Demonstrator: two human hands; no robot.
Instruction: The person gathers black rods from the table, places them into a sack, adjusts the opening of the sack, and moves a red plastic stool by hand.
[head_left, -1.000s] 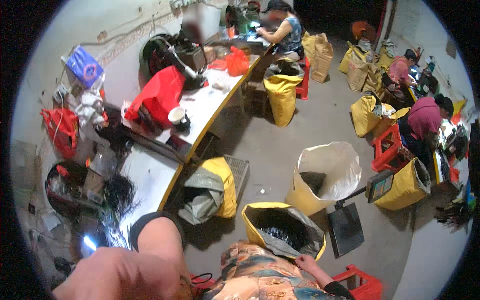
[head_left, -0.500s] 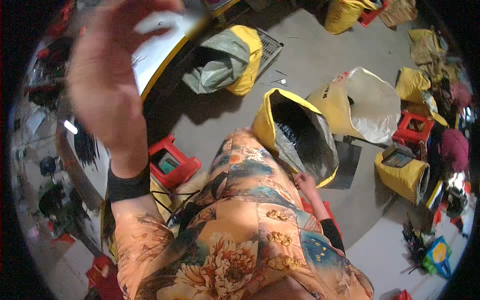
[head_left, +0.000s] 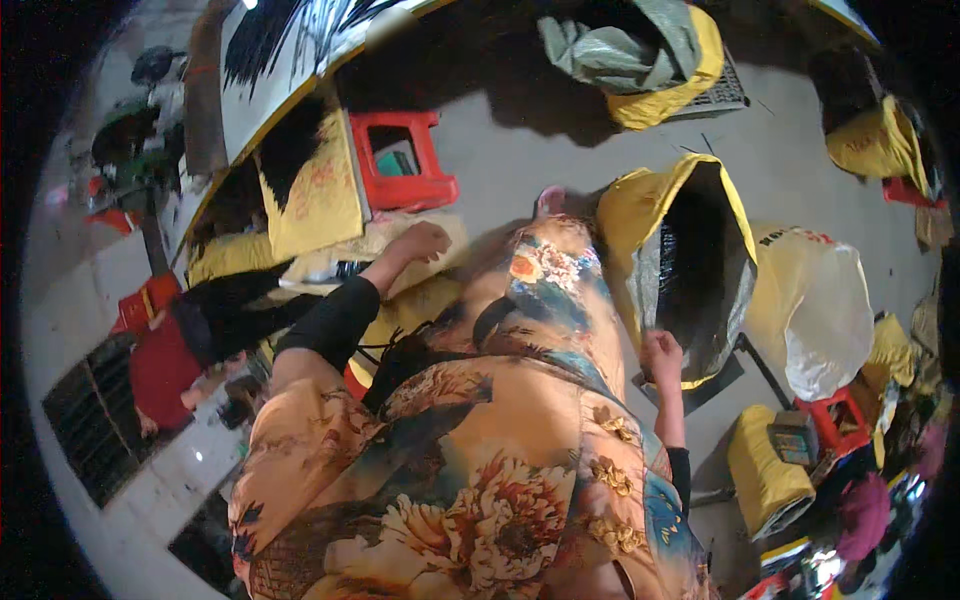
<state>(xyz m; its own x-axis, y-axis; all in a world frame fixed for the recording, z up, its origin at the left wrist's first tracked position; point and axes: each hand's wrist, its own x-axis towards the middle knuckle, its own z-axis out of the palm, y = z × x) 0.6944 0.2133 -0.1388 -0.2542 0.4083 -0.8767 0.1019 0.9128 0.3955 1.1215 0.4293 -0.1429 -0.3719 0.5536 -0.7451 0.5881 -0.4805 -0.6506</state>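
Observation:
My right hand (head_left: 661, 355) is closed at the near rim of an upright yellow woven sack (head_left: 622, 215) with a grey lining. The sack's mouth gapes toward me, and dark, glossy contents that I cannot make out show inside. My left hand (head_left: 420, 243) hangs in the air to the left of my lap, its fingers loosely curled and nothing visible in them. Below it lies a pale, flattened sack (head_left: 385, 235). A red plastic stool (head_left: 410, 185) stands just beyond that hand.
A white sack (head_left: 825, 300) stands right of the yellow one. Far ahead, a grey-lined sack (head_left: 665, 85) leans on a grey crate (head_left: 725, 95). A table (head_left: 300, 85) with thin black strips (head_left: 270, 45) runs at upper left. A person in red (head_left: 165, 375) is at left.
My left hand has come down from above the table to beside my lap. The view has turned, shifting the sacks rightward. My right hand stays at the yellow sack's rim.

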